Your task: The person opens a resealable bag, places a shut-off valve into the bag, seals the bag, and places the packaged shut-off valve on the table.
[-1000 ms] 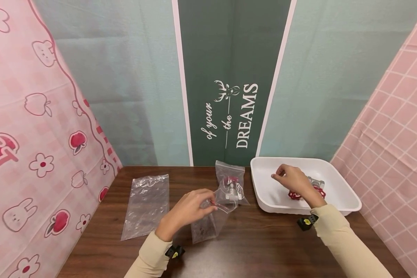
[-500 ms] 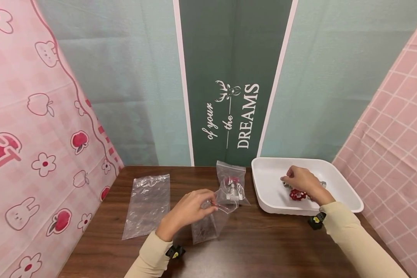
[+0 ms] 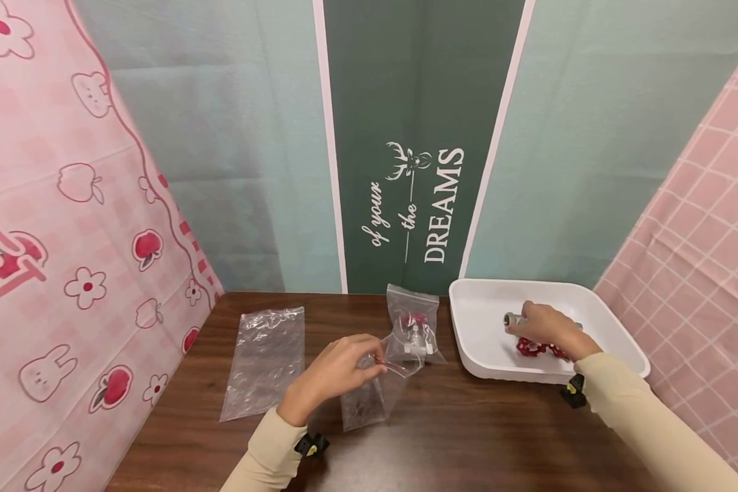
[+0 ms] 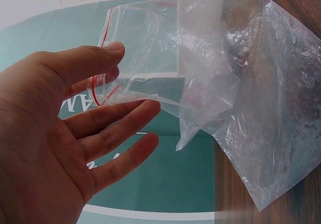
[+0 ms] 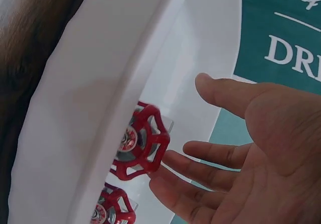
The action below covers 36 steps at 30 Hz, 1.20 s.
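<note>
My left hand (image 3: 339, 367) pinches the mouth of a clear zip-lock bag (image 3: 364, 404) between thumb and forefinger, by its red seal strip (image 4: 104, 43); its other fingers are spread. The bag's lower part hangs down to the table. My right hand (image 3: 547, 325) is inside the white tray, over metal gate valves with red handwheels. One valve's threaded end (image 3: 512, 320) pokes out left of the fingers. In the right wrist view the thumb and fingers stand apart, fingertips right at the nearer red handwheel (image 5: 159, 126); a second handwheel (image 5: 125, 198) lies below it.
Behind the held bag, a bagged valve (image 3: 415, 335) lies on the wooden table (image 3: 455, 437). To the left lies a flat clear bag (image 3: 264, 362). The white tray's rim (image 3: 523, 281) rises at the right, near the curtains (image 3: 566, 137).
My right hand has moved right and down within the tray to the valves, and one valve's metal end now shows beside the fingers. The left hand keeps holding the bag.
</note>
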Available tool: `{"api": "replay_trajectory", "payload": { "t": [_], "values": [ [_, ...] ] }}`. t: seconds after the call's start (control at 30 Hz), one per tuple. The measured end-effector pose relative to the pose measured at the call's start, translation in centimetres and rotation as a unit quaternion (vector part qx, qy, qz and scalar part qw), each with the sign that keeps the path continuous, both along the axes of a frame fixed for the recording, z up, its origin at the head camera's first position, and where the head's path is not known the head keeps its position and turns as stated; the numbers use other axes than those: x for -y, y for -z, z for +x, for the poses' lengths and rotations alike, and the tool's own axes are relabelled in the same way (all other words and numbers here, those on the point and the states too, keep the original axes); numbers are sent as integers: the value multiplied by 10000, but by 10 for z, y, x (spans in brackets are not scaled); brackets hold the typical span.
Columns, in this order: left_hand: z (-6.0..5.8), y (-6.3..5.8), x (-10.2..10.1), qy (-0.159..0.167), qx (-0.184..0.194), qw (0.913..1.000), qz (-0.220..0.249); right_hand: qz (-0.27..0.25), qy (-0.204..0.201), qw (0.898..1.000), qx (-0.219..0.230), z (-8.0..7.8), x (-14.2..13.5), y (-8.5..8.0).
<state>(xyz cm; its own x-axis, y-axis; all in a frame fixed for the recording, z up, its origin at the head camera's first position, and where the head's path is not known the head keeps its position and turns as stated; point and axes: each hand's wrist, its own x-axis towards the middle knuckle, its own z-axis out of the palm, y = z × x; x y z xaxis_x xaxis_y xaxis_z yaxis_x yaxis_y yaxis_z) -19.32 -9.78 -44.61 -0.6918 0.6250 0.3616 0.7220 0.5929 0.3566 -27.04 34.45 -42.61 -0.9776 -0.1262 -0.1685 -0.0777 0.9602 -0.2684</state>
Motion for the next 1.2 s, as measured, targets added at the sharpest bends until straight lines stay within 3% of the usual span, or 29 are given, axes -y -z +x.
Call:
{"api": "replay_trajectory", "payload": {
  "t": [0.73,1.2],
  "values": [
    [1,-1,-1,-80,15,9999,-71,543,-404,9969,390,-14,-10,1],
    [0,-2,-1,-47,-13,10000,-66,983,-54,9897,1042,-23,-6,11]
  ]
}}
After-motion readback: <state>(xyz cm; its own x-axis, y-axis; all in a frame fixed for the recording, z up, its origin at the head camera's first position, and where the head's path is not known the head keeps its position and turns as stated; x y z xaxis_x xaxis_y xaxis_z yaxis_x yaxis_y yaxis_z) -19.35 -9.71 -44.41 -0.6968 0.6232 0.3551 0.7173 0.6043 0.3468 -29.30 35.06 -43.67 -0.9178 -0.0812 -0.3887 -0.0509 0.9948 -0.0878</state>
